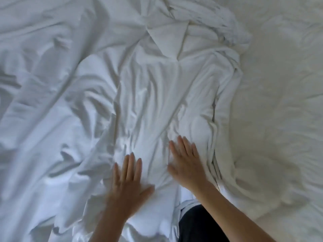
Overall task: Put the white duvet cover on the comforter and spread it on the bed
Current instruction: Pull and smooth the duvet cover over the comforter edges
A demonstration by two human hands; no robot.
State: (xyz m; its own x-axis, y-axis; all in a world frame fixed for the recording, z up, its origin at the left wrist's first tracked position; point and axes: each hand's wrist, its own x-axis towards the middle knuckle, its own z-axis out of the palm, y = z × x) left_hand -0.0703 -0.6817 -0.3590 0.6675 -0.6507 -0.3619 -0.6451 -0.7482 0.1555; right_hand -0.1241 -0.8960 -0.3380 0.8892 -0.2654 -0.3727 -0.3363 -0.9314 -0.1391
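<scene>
Head view: rumpled white duvet cover (73, 105) covers the bed's left; left hand (128, 180) and right hand (186, 159), fingers spread flat, press its bunched middle; comforter (279, 102) lies right. Pressing may trap twisted folds.

Both hands, left (129, 179) and right (186, 159), are motion-blurred; forearms run off the bottom edge. The duvet cover (70, 102) is cropped left and top, hiding whatever lies beneath.
</scene>
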